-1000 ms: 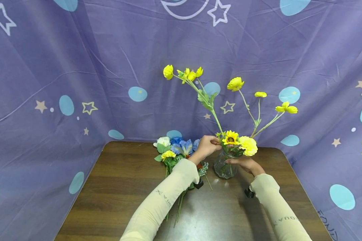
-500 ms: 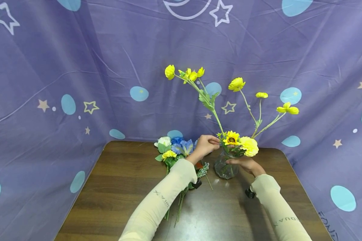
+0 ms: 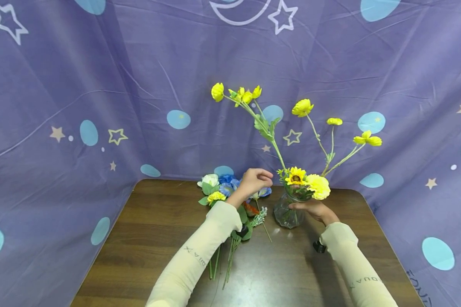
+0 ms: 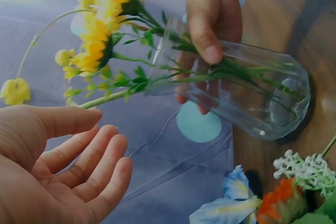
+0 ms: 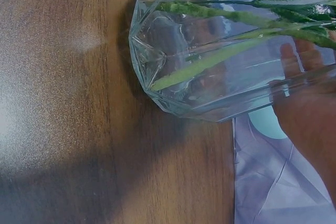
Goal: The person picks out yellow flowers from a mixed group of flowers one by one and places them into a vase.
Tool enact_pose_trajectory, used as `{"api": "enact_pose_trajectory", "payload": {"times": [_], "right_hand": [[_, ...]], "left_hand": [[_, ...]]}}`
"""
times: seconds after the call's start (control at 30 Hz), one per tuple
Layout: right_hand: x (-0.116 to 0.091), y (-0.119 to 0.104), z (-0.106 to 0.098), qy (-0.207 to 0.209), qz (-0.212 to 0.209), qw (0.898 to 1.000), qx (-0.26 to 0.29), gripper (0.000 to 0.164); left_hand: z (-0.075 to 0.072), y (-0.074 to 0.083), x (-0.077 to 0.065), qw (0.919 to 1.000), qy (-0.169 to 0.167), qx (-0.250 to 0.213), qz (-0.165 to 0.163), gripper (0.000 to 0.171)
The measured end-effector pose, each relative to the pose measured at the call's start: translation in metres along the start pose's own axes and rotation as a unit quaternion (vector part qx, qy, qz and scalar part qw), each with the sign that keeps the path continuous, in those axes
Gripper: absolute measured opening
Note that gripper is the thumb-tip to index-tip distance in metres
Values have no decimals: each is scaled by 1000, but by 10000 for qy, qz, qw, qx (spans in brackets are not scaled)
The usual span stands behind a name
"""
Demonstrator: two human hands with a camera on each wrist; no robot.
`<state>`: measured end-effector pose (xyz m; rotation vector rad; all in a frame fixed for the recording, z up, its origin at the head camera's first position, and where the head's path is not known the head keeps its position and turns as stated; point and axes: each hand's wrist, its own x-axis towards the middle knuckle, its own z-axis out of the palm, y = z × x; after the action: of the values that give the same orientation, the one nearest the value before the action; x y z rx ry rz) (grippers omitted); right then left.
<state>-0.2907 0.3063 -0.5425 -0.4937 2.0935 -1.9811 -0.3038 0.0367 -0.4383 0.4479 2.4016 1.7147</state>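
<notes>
A clear glass vase (image 3: 288, 212) stands upright on the table, with green stems visible through its wall. From its mouth rise a small sunflower (image 3: 296, 176), a pale yellow ruffled bloom (image 3: 318, 186) and tall branching sprays of yellow flowers (image 3: 302, 108). My right hand (image 3: 314, 209) grips the vase near its neck, thumb across the near side in the left wrist view. Left of the vase, my left hand (image 3: 253, 182) hovers in the air above the loose flowers. Its fingers (image 4: 107, 182) are loosely bent and hold nothing, apart from the stems in the left wrist view.
Loose flowers lie left of the vase: a white rose (image 3: 210, 180), a yellow bloom (image 3: 216, 196), blue flowers (image 3: 226, 180), an orange flower (image 4: 281, 202) and a white-berried sprig (image 3: 259, 217). The brown table (image 3: 138, 238) meets a purple patterned cloth (image 3: 138, 85) behind.
My left hand has come away from the stems at the vase's mouth and moved left, uncovering more loose flowers. The right hand keeps its grip on the vase.
</notes>
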Motion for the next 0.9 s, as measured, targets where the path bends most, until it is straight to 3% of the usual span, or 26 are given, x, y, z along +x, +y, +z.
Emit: {"api": "enact_pose_trajectory", "payload": {"times": [0.43, 0.67, 0.9], "right_hand": [[-1, 1, -1, -42, 234, 9997, 18, 56], [0, 2, -2, 8, 19, 10000, -62, 55], [0, 2, -2, 49, 172, 9998, -80, 55]], "left_hand": [[-40, 8, -24, 9999, -31, 100, 27, 25], [-63, 1, -39, 9996, 141, 233, -83, 24], [-76, -10, -51, 9970, 529, 519, -202, 21]]}}
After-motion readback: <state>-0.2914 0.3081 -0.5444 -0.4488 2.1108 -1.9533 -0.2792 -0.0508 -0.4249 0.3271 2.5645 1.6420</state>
